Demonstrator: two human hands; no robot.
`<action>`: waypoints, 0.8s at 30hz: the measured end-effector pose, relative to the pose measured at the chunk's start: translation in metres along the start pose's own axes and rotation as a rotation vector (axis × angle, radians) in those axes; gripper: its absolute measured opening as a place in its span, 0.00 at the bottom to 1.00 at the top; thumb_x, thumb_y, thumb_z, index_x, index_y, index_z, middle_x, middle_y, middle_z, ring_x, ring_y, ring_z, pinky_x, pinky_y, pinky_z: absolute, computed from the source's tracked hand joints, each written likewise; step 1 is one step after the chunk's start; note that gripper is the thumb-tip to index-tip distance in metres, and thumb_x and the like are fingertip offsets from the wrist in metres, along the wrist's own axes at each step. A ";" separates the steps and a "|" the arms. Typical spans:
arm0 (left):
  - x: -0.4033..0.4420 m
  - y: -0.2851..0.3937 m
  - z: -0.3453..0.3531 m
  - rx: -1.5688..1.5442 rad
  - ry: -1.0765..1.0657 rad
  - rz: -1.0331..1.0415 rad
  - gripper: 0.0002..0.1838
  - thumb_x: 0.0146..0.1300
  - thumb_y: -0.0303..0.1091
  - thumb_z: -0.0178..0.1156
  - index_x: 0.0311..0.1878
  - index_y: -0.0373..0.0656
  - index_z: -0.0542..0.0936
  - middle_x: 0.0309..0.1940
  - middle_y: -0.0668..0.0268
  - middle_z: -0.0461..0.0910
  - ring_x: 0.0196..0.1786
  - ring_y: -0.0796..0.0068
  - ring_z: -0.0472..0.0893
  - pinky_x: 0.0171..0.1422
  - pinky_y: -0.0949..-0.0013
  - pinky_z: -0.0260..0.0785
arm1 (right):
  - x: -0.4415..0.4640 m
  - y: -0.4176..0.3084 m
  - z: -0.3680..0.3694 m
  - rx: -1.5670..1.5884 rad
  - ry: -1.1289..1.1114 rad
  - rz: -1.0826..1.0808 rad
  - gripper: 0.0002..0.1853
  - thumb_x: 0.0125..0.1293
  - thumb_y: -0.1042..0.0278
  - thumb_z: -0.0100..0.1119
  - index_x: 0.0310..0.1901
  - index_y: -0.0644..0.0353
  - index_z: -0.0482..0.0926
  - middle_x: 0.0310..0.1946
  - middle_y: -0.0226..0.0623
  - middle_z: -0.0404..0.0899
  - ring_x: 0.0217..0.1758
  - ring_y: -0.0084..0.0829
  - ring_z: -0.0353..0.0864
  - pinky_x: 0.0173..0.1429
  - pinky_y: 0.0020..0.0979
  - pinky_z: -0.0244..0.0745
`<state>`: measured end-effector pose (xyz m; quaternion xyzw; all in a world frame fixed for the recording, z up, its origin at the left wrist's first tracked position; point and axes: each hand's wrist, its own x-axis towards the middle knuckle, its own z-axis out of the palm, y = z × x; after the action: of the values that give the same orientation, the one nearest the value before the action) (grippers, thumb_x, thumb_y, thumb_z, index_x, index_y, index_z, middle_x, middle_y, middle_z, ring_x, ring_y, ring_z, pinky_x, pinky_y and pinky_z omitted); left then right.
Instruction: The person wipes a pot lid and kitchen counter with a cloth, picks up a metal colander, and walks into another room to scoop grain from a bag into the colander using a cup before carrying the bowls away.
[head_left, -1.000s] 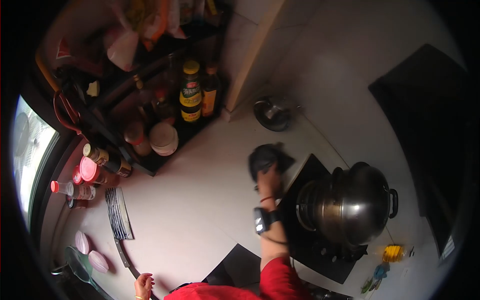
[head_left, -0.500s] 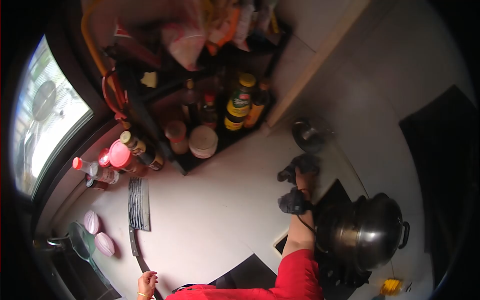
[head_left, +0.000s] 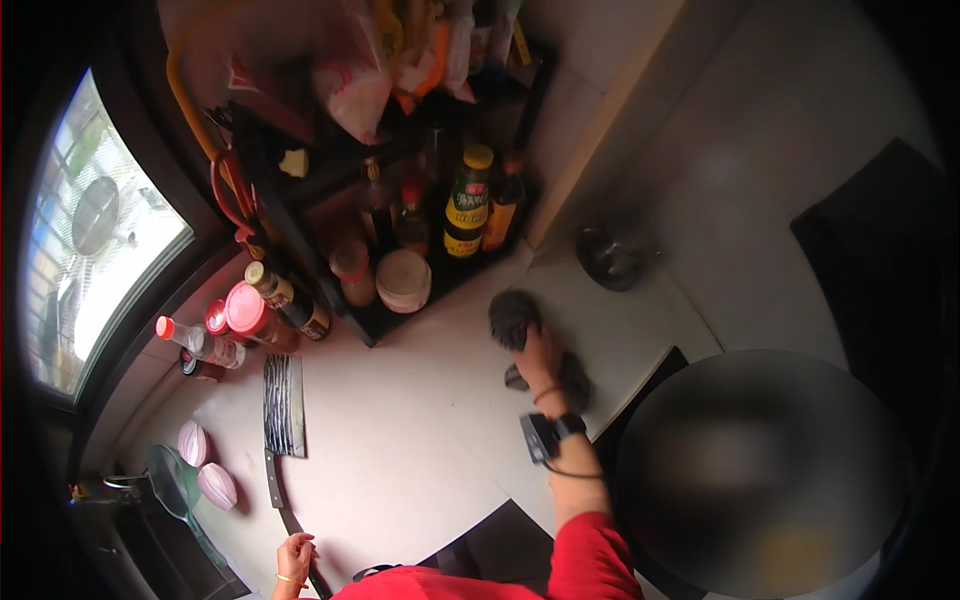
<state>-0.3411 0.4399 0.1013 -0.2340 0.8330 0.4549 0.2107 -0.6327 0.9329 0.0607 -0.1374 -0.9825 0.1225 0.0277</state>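
My right hand presses a dark grey cloth against the white countertop, and part of the cloth bunches out below the fingers. A black device is strapped to that wrist. By the front edge of the counter hangs my left hand, its fingers loosely bent and slightly apart, with nothing visible in them. Closest to it is a cleaver lying flat, its handle pointing toward me. Two halves of a purple onion lie left of the cleaver.
A dark rack of sauce bottles and jars stands at the back. More bottles line the window side. A green strainer lies by the sink at left. A metal bowl sits at back right. A blurred disc covers the right foreground.
My right hand has moved left with the cloth, away from the metal bowl's side onto the counter. The steamer pot at right is now hidden by blur. My left hand has barely moved.
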 end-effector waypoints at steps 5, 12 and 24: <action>-0.001 -0.029 -0.006 0.124 0.188 0.113 0.05 0.53 0.23 0.51 0.33 0.36 0.75 0.27 0.62 0.71 0.22 0.75 0.75 0.26 0.75 0.69 | 0.007 0.012 -0.060 0.476 0.102 0.046 0.35 0.41 0.72 0.56 0.57 0.65 0.61 0.50 0.57 0.66 0.56 0.47 0.65 0.59 0.35 0.60; -0.035 -0.051 -0.010 0.596 0.441 0.102 0.29 0.40 0.27 0.65 0.49 0.41 0.65 0.44 0.54 0.63 0.45 0.56 0.68 0.48 0.63 0.64 | 0.054 -0.011 0.005 -0.081 0.013 0.012 0.18 0.45 0.69 0.56 0.42 0.60 0.73 0.51 0.44 0.66 0.50 0.47 0.67 0.54 0.39 0.64; -0.034 -0.051 -0.016 0.508 0.270 -0.162 0.29 0.42 0.43 0.66 0.46 0.42 0.65 0.29 0.60 0.73 0.31 0.59 0.74 0.35 0.59 0.67 | -0.077 -0.030 -0.048 0.357 0.155 -0.112 0.28 0.43 0.75 0.55 0.51 0.60 0.67 0.50 0.51 0.64 0.53 0.50 0.64 0.57 0.42 0.61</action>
<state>-0.2863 0.4083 0.0949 -0.2980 0.9192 0.1785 0.1852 -0.5621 0.8950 0.1133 -0.0844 -0.9463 0.2820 0.1340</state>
